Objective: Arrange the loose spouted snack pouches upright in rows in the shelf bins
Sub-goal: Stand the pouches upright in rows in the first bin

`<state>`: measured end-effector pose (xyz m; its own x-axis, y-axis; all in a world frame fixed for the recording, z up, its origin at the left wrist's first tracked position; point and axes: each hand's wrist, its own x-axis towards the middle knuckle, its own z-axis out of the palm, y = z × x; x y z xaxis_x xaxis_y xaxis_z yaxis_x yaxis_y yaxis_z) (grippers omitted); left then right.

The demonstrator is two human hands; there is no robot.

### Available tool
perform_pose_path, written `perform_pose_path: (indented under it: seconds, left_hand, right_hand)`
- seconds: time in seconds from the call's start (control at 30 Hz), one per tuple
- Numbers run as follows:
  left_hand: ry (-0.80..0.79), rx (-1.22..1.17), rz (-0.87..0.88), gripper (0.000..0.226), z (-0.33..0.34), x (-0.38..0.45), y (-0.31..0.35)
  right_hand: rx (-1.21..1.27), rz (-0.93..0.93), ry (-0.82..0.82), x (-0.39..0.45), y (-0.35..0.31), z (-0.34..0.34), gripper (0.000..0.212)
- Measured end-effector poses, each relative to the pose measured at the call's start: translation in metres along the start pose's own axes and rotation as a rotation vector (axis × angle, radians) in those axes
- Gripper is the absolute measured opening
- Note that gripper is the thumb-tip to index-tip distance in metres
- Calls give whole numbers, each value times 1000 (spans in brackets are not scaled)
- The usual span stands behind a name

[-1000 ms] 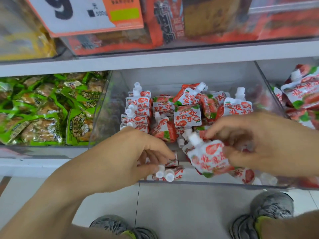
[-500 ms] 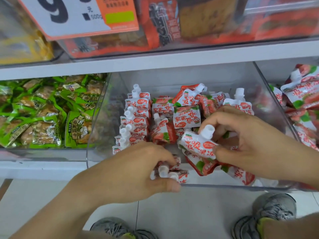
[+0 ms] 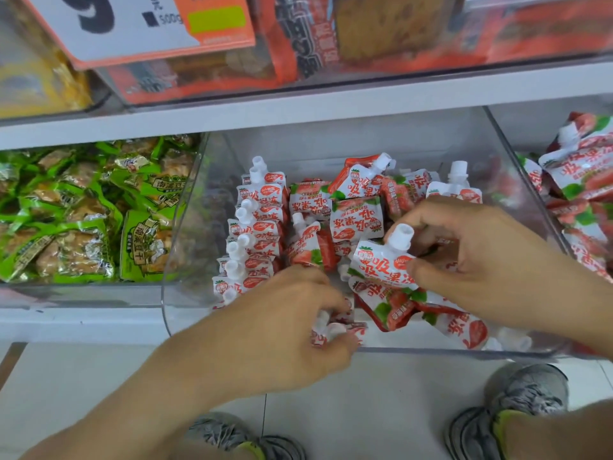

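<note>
Clear bin (image 3: 185, 247) at frame centre, upright row of pouches (image 3: 255, 234) along its left side, loose pouches (image 3: 358, 210) heaped to the right, bin of green packets (image 3: 79, 210) at left, another pouch bin (image 3: 583, 180), seemingly unsorted, at right edge, boxed goods (image 3: 331, 44) on the shelf above, shoes (image 3: 517, 403) on the floor below.

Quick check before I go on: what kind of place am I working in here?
Most likely a shop's snack aisle: a price sign hangs above, clear shelf bins hold packaged goods, with green snack packs beside the spouted pouches.

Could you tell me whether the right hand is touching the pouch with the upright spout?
Touching: the head view shows the right hand pinching the pouch.
</note>
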<state>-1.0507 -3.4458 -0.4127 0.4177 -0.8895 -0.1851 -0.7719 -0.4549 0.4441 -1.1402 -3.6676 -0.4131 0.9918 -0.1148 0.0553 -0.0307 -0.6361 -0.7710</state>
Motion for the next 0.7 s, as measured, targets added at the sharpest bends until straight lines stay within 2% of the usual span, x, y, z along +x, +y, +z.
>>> perform_pose_path:
  seconds: [0.07, 0.13, 0.2, 0.37, 0.57, 0.67, 0.7]
  left_hand:
    - [-4, 31, 69, 30, 9, 6, 7]
    - [-78, 26, 99, 30, 8, 10, 7]
    - [-184, -41, 83, 29, -1, 11, 2]
    - [-351, 62, 21, 32, -21, 16, -9]
    - [-337, -25, 92, 36, -10, 25, -7]
    - [-361, -27, 70, 26, -9, 25, -10]
    - [-370, -24, 54, 29, -10, 24, -13]
  right_hand:
    - [-15, 6, 4, 0, -3, -1, 17]
    - [-21, 16, 4, 0, -3, -2, 17]
    - [-39, 17, 7, -1, -2, -3, 16]
    - [-51, 41, -5, -1, 0, -5, 16]
    - [-42, 53, -14, -2, 1, -3, 13]
    - [-55, 62, -23, -3, -1, -3, 18]
    - [-58, 61, -23, -3, -2, -3, 21]
